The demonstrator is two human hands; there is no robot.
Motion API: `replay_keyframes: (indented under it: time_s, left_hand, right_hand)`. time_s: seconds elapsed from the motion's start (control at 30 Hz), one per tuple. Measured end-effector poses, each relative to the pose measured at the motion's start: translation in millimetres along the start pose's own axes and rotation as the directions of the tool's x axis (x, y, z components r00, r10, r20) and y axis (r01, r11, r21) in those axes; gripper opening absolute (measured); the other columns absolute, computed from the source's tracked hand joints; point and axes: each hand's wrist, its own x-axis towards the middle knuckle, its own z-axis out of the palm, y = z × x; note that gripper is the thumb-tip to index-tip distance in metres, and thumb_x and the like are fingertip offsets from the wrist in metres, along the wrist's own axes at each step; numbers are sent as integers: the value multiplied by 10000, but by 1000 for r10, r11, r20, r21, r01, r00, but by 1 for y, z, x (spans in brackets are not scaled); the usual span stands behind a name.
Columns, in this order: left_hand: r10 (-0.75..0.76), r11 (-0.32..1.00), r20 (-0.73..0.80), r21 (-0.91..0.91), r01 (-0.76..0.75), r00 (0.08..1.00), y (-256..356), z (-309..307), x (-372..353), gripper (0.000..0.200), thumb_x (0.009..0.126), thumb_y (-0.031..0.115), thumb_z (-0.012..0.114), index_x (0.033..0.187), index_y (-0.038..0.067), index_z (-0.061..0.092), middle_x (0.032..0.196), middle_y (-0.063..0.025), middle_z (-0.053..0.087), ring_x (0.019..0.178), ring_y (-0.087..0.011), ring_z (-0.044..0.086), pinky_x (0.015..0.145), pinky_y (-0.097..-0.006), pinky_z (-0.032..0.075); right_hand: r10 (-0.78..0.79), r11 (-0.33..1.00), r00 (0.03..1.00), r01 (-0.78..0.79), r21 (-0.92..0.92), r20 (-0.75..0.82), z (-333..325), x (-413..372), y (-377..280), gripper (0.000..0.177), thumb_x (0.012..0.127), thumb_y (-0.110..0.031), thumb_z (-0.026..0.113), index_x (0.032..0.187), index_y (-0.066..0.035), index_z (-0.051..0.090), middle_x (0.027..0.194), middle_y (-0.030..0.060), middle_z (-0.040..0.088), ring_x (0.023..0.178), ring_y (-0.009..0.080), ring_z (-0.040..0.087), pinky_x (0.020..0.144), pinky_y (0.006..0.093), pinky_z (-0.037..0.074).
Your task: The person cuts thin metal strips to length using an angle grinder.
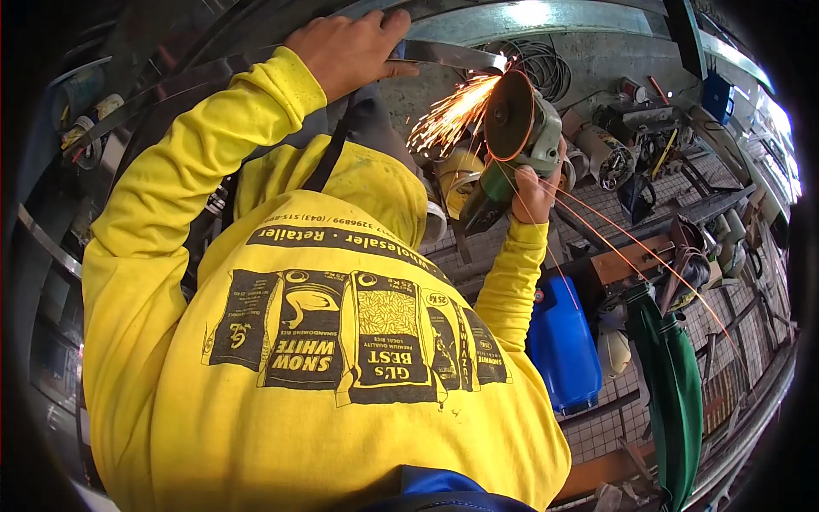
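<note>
My left hand (354, 53), at the upper middle, is closed round a curved flat metal strip (452, 55). The strip's right end meets the edge of a dark round disc (509, 117) on an angle grinder (544, 136) with a green body. Orange sparks (456, 111) spray down and left from the contact, and thin glowing streaks cross to the lower right. My right hand (537, 194) grips the grinder, partly hidden behind it. Both of my arms are in yellow sleeves, and my printed yellow shirt fills the lower middle.
A blue plastic container (563, 346) stands right of my shirt, beside hanging green cloth (670, 392). Coiled cable (546, 72) lies behind the grinder. Buckets, including a yellowish one (461, 183), tools and scrap crowd the tiled floor. A metal beam (478, 26) crosses the top.
</note>
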Motion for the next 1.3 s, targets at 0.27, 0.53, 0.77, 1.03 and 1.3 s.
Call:
replay_keyframes:
  time_s: [0.27, 0.53, 0.77, 1.03, 1.3]
  left_hand:
    - [25, 999, -58, 27, -24, 998, -1, 5, -3, 638, 929, 642, 571, 1266, 106, 496, 995, -145, 696, 817, -399, 721, 622, -504, 598]
    - [32, 999, -80, 39, -29, 996, 0, 5, -3, 622, 933, 640, 566, 1239, 102, 505, 973, -134, 692, 799, -385, 724, 609, -490, 600]
    - [33, 998, -42, 46, -31, 999, 0, 2, -3, 599, 937, 632, 566, 1209, 103, 501, 972, -137, 697, 803, -379, 727, 615, -481, 604]
    - [46, 999, -74, 29, -44, 996, -2, 3, -2, 591, 941, 628, 569, 1195, 98, 504, 955, -134, 696, 788, -374, 729, 604, -481, 605]
    - [52, 998, -68, 49, -49, 996, -1, 2, -2, 581, 943, 616, 580, 1193, 96, 510, 950, -130, 699, 770, -372, 730, 595, -474, 604]
  right_hand:
    - [-18, 1000, 998, 19, -16, 55, -5, 4, 0, 1065, 771, -564, 855, 1495, 27, 346, 1380, 118, 530, 1260, 221, 536, 1081, 353, 418]
    - [18, 998, 999, -16, -59, 33, -10, 3, 4, 1062, 771, -570, 851, 1496, 26, 354, 1377, 123, 515, 1253, 225, 535, 1073, 355, 425]
    - [-4, 999, 999, 7, -50, 48, 1, 5, -11, 1004, 802, -516, 832, 1498, 27, 353, 1386, 134, 515, 1246, 226, 542, 1070, 361, 430]
    - [-42, 994, 996, 49, -101, 74, -4, 9, -6, 983, 810, -520, 824, 1487, 26, 365, 1365, 116, 515, 1234, 216, 536, 1065, 354, 427]
    - [-17, 990, 1000, 20, -139, 21, -2, 6, -6, 978, 815, -484, 832, 1494, 31, 353, 1385, 118, 514, 1242, 221, 531, 1070, 351, 419]
